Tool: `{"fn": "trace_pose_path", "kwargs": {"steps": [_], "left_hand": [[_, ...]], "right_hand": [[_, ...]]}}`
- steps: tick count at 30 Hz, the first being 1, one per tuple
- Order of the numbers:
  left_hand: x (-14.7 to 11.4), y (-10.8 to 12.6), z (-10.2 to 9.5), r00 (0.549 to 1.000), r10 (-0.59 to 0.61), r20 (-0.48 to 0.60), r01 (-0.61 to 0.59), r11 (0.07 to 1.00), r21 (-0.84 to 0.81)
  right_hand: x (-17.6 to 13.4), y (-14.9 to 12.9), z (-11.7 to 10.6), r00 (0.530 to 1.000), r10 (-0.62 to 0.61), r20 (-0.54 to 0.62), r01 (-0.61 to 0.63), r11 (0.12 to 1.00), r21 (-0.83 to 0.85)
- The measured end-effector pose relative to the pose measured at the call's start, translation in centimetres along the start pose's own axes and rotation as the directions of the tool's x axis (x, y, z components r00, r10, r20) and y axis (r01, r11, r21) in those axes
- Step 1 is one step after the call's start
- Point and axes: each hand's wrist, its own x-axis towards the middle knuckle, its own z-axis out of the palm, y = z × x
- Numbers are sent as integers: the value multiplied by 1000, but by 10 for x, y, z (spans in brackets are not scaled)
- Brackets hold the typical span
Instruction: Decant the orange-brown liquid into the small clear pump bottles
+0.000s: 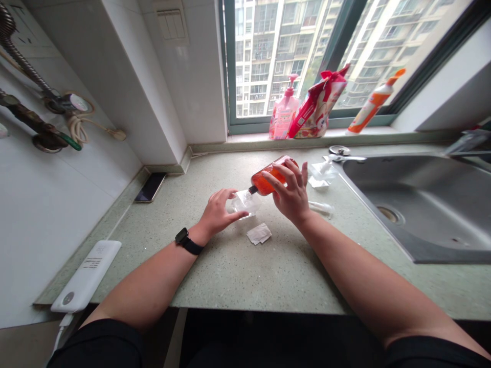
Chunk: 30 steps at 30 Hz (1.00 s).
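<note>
My right hand (292, 197) is wrapped round an orange-red see-through bottle (264, 180). The bottle is tilted, its dark neck pointing down and left over a clear plastic container (245, 203). Thumb and fingers of my left hand (217, 212) hold the container from its left side, low over the counter. Whether liquid is leaving the bottle is too small to tell. Just in front of the container lies a folded white tissue (259, 233). Beyond my right wrist is a clear plastic-wrapped item (321, 208), partly hidden by my hand.
A steel sink (433, 204) is at the right, with a white packet (321, 174) near its corner. A phone (150, 187) and a white power bank (87, 276) lie left. A pink pump bottle (284, 115), red bag (320, 107) and orange-white bottle (373, 105) stand on the sill.
</note>
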Motion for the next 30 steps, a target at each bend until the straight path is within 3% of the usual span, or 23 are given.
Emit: {"fn": "trace_pose_path", "kwargs": {"steps": [30], "left_hand": [[0,0,-1,1000,-2,5,2,1000,6]], "right_hand": [[0,2,0,999,7,47,-8,1000,6]]}}
